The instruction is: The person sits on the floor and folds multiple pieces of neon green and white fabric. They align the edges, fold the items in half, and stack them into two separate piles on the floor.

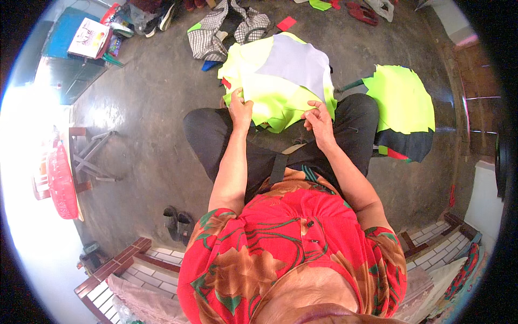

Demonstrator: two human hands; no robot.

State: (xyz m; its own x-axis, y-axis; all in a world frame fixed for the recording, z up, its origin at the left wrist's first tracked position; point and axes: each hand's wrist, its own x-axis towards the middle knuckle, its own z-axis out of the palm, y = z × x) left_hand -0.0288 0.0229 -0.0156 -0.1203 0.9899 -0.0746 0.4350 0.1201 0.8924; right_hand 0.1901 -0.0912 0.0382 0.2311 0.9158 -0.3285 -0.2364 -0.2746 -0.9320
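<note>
A pile of neon-yellow cloth pieces (pixel 253 70) lies in front of me at my knees, with a pale grey cloth piece (pixel 299 59) on top. At the pile's near left edge, my left hand (pixel 240 112) is closed on the yellow cloth. My right hand (pixel 320 127) is at the near right edge, its index finger stretched over the cloth and its other fingers bent and apart. Nothing shows held in it. What supports the pile is mostly hidden beneath the cloth.
To the right, more neon-yellow cloth (pixel 402 100) drapes over dark cloth (pixel 407 143) on a low support. A checked cloth (pixel 208 40) and a red scrap (pixel 286 23) lie on the concrete floor (pixel 140 124) ahead. Dark sandals (pixel 178 223) sit left, near a red plastic item (pixel 62 181).
</note>
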